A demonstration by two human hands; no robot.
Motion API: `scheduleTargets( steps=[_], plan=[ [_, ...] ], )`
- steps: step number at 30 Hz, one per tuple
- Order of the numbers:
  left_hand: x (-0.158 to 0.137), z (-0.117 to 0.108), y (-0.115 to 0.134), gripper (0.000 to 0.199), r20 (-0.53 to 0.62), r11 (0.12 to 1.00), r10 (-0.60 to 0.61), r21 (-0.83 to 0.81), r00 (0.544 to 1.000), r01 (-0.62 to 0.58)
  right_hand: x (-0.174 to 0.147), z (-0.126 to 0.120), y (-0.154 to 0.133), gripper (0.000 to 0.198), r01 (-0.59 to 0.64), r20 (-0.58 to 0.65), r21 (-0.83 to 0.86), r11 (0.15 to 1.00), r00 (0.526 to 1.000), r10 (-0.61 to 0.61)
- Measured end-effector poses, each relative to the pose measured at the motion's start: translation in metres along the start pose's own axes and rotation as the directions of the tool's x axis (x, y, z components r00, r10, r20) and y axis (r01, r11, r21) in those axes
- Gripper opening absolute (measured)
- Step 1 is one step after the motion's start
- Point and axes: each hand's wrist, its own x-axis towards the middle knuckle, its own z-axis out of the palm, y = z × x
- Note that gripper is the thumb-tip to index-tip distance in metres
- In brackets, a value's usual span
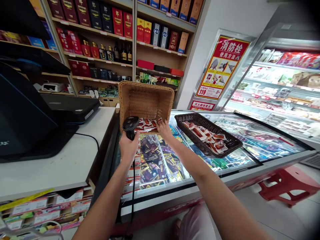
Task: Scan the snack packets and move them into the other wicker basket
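Judged risk: the wicker basket (145, 100) presents its mouth to the person, so a careless drag by the right hand (163, 128) could spill the packets (146, 124) lying along its lower side; the cable (133, 186) hanging below the scanner (130, 123) could snag on the freezer (151, 160) beneath the basket. The left hand (128, 145), at the basket's near left corner, is wrapped around the scanner's handle. The right reaches to the basket's lower right, fingers curled; whether it grips a packet cannot be confirmed.
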Motion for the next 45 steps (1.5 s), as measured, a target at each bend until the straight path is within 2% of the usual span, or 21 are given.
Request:
scheduleTargets(
  steps=[2,4,6,7,9,10,13,16,17,19,22,24,27,31,35,40,45],
  plan=[
    [-0.004,0.001,0.004,0.040,0.020,1.000,0.004,0.009,1.000,-0.004,-0.005,-0.007,0.003,0.045,0.034,0.006,-0.034,0.999,0.999,-0.034],
    [-0.007,0.002,0.007,0.041,0.036,1.000,0.006,0.009,0.999,-0.007,-0.016,-0.015,0.002,0.048,-0.018,-0.074,0.021,1.000,0.997,0.020],
    [-0.010,0.003,0.011,0.041,0.066,1.000,0.005,-0.014,0.998,-0.004,-0.034,-0.022,0.002,0.048,-0.175,-0.154,0.182,0.968,0.967,0.203],
    [-0.012,0.004,0.012,0.042,0.085,0.999,0.005,-0.034,0.996,-0.002,-0.044,-0.025,0.002,0.046,-0.261,-0.167,0.293,0.920,0.933,0.319],
    [-0.014,0.005,0.014,0.043,0.126,0.998,0.009,-0.064,0.992,-0.001,-0.065,-0.029,0.005,0.043,-0.366,-0.151,0.533,0.763,0.846,0.511],
    [-0.015,0.006,0.015,0.044,0.141,0.998,0.014,-0.067,0.990,-0.005,-0.074,-0.029,0.008,0.043,-0.370,-0.138,0.644,0.670,0.805,0.577],
    [-0.017,0.008,0.017,0.043,0.188,0.999,0.039,-0.041,0.981,-0.031,-0.095,-0.023,0.015,0.049,-0.263,-0.077,0.895,0.360,0.704,0.706],
    [-0.021,0.012,0.016,0.044,0.298,0.998,0.043,-0.064,0.953,-0.025,-0.104,-0.013,0.019,0.053,-0.163,0.066,0.985,0.049,0.632,0.772],
    [-0.022,0.014,0.015,0.046,0.348,0.997,0.034,-0.079,0.937,-0.007,-0.105,-0.011,0.020,0.053,-0.145,0.110,0.989,-0.025,0.619,0.778],
    [-0.026,0.018,0.014,0.048,0.444,0.993,0.024,-0.112,0.896,0.029,-0.105,-0.008,0.021,0.051,-0.121,0.164,0.986,-0.114,0.593,0.788],
    [-0.031,0.022,0.012,0.051,0.546,0.992,0.020,-0.115,0.837,0.052,-0.104,-0.006,0.024,0.047,-0.089,0.171,0.985,-0.147,0.556,0.813],
    [-0.032,0.024,0.011,0.052,0.570,0.995,0.012,-0.086,0.821,0.045,-0.104,-0.006,0.026,0.046,-0.080,0.165,0.986,-0.146,0.536,0.828],
    [-0.031,0.026,0.008,0.052,0.560,0.997,0.016,-0.073,0.829,0.031,-0.105,-0.004,0.027,0.042,-0.085,0.160,0.987,-0.135,0.517,0.841],
    [-0.028,0.026,0.005,0.053,0.550,0.996,0.002,-0.074,0.835,0.046,-0.107,-0.003,0.026,0.043,-0.112,0.165,0.986,-0.125,0.516,0.841],
    [-0.031,0.027,0.007,0.053,0.575,0.997,0.004,-0.068,0.818,0.043,-0.107,0.001,0.029,0.050,-0.159,0.109,0.987,-0.030,0.513,0.851],
    [-0.037,0.028,0.010,0.053,0.594,0.997,0.008,-0.066,0.804,0.039,-0.107,0.004,0.030,0.050,-0.194,0.029,0.978,0.076,0.485,0.874],
    [-0.039,0.026,0.015,0.050,0.630,0.997,0.027,-0.078,0.776,0.029,-0.108,-0.003,0.027,0.050,-0.212,0.039,0.974,0.082,0.512,0.858]
  ],
)
